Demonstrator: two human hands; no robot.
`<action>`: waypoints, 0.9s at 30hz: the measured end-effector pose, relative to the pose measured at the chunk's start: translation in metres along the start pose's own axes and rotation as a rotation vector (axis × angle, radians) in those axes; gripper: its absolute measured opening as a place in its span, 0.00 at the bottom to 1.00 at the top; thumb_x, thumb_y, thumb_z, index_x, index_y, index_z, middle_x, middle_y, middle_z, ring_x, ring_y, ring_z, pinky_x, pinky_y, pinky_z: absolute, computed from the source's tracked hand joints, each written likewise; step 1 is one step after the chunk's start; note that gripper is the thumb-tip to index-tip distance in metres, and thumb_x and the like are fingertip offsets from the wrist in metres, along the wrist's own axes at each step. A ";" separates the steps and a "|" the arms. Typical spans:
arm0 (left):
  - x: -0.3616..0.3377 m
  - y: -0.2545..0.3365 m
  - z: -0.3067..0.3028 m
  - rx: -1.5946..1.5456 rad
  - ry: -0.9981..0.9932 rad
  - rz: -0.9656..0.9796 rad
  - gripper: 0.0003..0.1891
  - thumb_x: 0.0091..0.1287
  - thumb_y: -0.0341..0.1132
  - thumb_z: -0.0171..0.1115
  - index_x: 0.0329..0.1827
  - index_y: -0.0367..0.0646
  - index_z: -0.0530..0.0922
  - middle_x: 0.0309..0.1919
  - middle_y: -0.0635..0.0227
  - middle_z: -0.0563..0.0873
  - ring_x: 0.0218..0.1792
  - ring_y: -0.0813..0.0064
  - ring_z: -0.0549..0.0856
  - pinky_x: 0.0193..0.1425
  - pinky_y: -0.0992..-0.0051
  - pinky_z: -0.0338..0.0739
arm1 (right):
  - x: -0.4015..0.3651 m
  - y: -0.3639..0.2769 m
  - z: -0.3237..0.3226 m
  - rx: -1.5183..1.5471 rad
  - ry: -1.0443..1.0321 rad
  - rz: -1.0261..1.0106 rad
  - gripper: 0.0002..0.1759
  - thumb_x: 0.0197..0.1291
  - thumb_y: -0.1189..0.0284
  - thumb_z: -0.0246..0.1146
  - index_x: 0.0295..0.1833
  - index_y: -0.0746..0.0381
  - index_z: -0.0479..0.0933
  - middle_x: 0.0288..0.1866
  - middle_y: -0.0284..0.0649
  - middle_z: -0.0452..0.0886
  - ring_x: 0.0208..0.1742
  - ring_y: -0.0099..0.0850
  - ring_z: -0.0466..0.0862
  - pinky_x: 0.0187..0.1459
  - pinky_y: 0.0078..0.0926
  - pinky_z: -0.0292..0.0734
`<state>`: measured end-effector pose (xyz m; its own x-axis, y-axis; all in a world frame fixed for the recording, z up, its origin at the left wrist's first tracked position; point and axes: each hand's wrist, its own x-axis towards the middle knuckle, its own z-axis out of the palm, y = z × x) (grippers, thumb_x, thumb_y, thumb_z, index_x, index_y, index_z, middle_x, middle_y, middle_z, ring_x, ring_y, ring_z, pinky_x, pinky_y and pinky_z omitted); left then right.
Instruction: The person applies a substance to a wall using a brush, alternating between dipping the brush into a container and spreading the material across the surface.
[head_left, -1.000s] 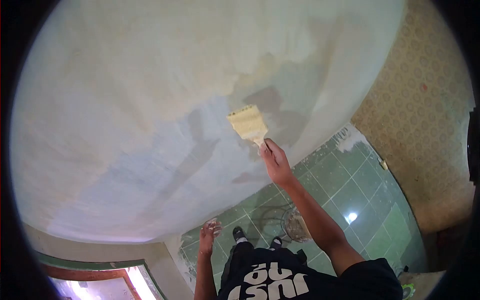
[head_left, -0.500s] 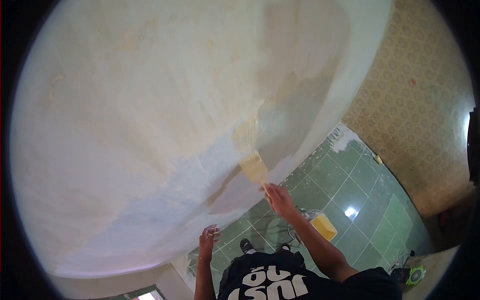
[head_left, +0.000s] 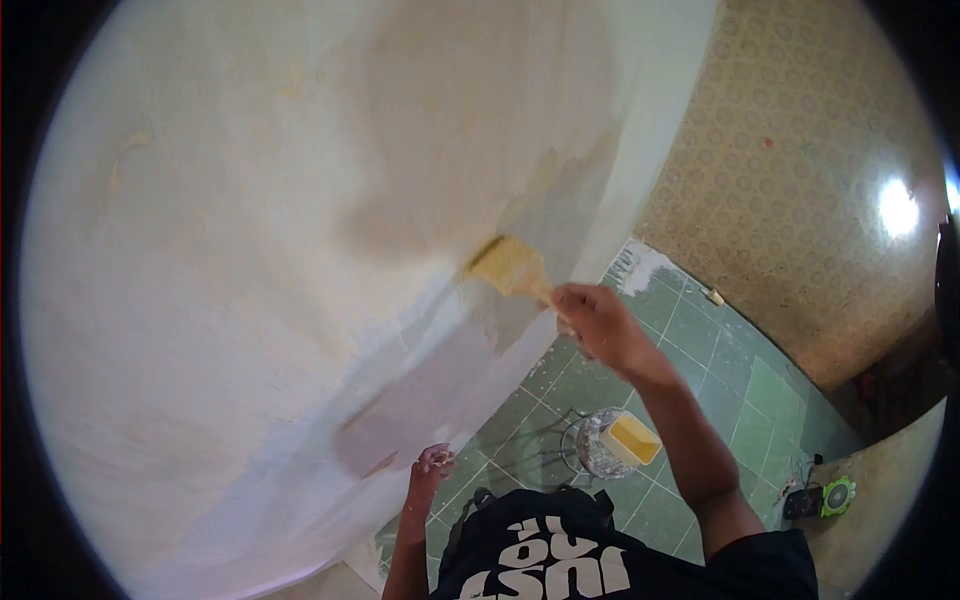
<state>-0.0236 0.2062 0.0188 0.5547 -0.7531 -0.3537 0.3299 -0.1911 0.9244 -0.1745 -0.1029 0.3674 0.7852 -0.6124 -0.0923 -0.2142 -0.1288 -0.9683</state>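
My right hand [head_left: 598, 322] grips the handle of a putty knife [head_left: 508, 266] with a wide, yellowish blade. The blade's far edge meets the pale wall [head_left: 250, 250], at the border between a creamy area and a bluish-white one. Lower down, beside the wall's base, my left hand [head_left: 434, 462] has its fingers curled and smeared with whitish residue. Whatever may be inside those fingers is too small to make out.
A yellow-lined tub [head_left: 634, 440] rests on a speckled round stool [head_left: 600, 450] over green floor tiles [head_left: 690, 330]. A brown patterned wall [head_left: 780, 150] rises on the right. Near it, a green-rimmed round device [head_left: 838, 495] stands at lower right.
My right hand has moved up the wall with the putty knife, and the blade has turned further left. The view has shifted, showing more of the stool. My left hand stays low.
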 end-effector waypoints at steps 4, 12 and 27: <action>0.001 0.008 0.011 0.086 -0.015 0.004 0.21 0.74 0.44 0.58 0.65 0.43 0.75 0.53 0.59 0.86 0.50 0.67 0.88 0.51 0.66 0.83 | -0.021 -0.064 -0.015 0.083 0.033 -0.058 0.21 0.79 0.59 0.52 0.51 0.66 0.81 0.22 0.21 0.61 0.19 0.12 0.57 0.20 0.17 0.51; 0.005 0.003 0.011 0.032 -0.022 -0.049 0.21 0.74 0.45 0.59 0.64 0.43 0.75 0.53 0.58 0.87 0.51 0.66 0.88 0.53 0.66 0.82 | -0.013 -0.031 -0.005 0.230 0.073 -0.052 0.21 0.77 0.56 0.53 0.52 0.62 0.81 0.22 0.21 0.60 0.18 0.12 0.57 0.20 0.15 0.51; -0.030 -0.013 -0.018 -0.003 0.063 0.004 0.21 0.74 0.44 0.58 0.65 0.43 0.75 0.53 0.61 0.87 0.49 0.67 0.88 0.50 0.65 0.82 | 0.017 0.148 0.037 -0.024 0.149 0.222 0.19 0.72 0.57 0.59 0.46 0.60 0.87 0.23 0.26 0.70 0.19 0.17 0.66 0.19 0.20 0.60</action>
<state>-0.0308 0.2431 0.0147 0.6029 -0.7128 -0.3583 0.3298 -0.1863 0.9255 -0.1711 -0.1041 0.2145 0.6238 -0.7353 -0.2649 -0.3868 0.0041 -0.9222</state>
